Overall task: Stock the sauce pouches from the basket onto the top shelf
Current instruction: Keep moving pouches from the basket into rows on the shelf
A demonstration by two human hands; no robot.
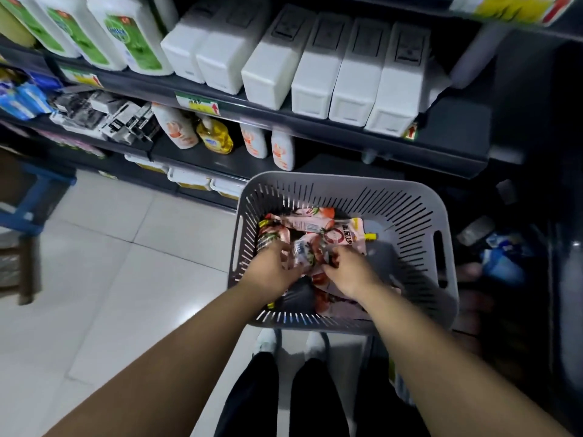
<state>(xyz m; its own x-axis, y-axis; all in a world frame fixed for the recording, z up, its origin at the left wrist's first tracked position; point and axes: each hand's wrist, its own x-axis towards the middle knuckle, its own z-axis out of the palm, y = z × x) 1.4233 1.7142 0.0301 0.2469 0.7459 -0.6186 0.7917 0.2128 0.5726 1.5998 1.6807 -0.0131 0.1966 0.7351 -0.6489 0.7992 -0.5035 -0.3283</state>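
A grey slotted basket [407,197] stands in front of the shelving, low in the view. Inside it lie several pink sauce pouches [340,236] with red tomato prints and yellow spouts. Both my hands are down in the basket. My left hand [271,268] curls its fingers round a pouch at the basket's left side. My right hand [350,272] pinches the edge of a pouch in the middle of the pile. The top shelf is out of view.
White boxes [347,70] and green-labelled white jugs [126,36] fill the upper visible shelf. Orange-printed bottles [252,140] and a yellow bottle [216,137] stand on the shelf below. A blue stool [34,197] is at the left on the tiled floor [126,263].
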